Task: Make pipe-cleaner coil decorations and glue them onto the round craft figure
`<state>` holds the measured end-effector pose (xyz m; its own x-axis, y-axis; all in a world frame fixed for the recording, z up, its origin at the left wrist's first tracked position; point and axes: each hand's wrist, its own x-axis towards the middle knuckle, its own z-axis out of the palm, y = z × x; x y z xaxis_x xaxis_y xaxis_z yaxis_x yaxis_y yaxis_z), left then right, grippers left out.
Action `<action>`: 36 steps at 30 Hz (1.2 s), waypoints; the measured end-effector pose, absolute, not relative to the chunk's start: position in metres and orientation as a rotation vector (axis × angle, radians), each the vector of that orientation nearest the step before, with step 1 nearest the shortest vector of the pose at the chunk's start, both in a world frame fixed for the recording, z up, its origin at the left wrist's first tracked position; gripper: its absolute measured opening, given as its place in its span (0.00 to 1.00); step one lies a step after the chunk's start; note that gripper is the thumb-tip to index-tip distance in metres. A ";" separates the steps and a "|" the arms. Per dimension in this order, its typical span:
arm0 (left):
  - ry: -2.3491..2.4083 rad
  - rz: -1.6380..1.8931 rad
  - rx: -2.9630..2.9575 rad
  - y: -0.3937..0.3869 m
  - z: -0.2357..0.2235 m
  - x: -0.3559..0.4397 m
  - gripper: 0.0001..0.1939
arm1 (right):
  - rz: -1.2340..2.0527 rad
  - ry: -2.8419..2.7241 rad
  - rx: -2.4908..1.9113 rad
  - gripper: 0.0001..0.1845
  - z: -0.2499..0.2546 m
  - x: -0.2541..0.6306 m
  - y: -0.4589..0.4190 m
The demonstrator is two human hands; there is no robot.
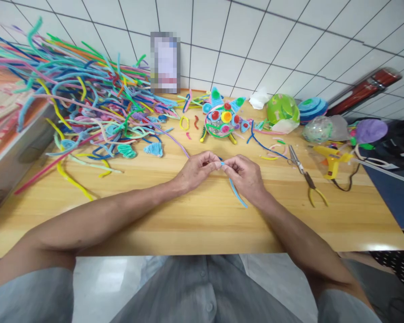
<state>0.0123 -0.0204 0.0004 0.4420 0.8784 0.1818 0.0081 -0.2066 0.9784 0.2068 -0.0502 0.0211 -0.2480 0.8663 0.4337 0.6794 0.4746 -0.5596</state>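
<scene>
Above the middle of the wooden table point(202, 211), my left hand point(200, 169) and my right hand point(244, 175) meet fingertip to fingertip. Both pinch a light blue pipe cleaner point(237, 193), whose free end hangs down below my right hand. A small blue bit of it shows between the fingertips; the rest there is hidden. Just beyond my hands stands a creature figure point(221, 117) with a clear round body, blue and green pointed ears, and red, yellow and pink round pieces. A blue cone-shaped piece point(154, 149) and a green one point(126, 151) lie to the left.
Many coloured pipe cleaners point(104, 98) are heaped at the left. Pliers point(313, 190), scissors point(295, 158) and a yellow glue gun point(333, 159) with a cord lie on the right. A green ball point(283, 111) stands near the tiled wall point(249, 49).
</scene>
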 end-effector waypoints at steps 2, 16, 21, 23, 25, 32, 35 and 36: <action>0.829 0.974 1.746 -0.020 0.003 0.010 0.09 | 0.253 -2.081 -1.249 0.05 0.022 0.208 -0.051; 0.861 1.008 1.831 -0.021 0.001 0.009 0.09 | 0.262 -2.073 -1.247 0.04 0.021 0.208 -0.051; 0.801 0.974 1.718 -0.017 -0.001 0.010 0.11 | 0.345 -2.044 -1.238 0.05 0.022 0.210 -0.048; 0.811 0.956 1.804 -0.016 0.001 0.009 0.09 | 0.300 -2.095 -1.227 0.05 0.022 0.210 -0.049; 0.825 0.954 1.931 -0.017 0.003 0.008 0.06 | 0.218 -2.161 -1.212 0.06 0.021 0.210 -0.051; 0.860 0.955 2.059 -0.021 0.005 0.006 0.06 | 0.174 -2.191 -1.206 0.06 0.020 0.209 -0.054; 0.860 0.977 1.922 -0.021 0.004 0.008 0.09 | 0.229 -2.118 -1.240 0.04 0.022 0.208 -0.053; 0.853 0.985 1.862 -0.021 0.004 0.008 0.09 | 0.247 -2.097 -1.254 0.04 0.022 0.208 -0.053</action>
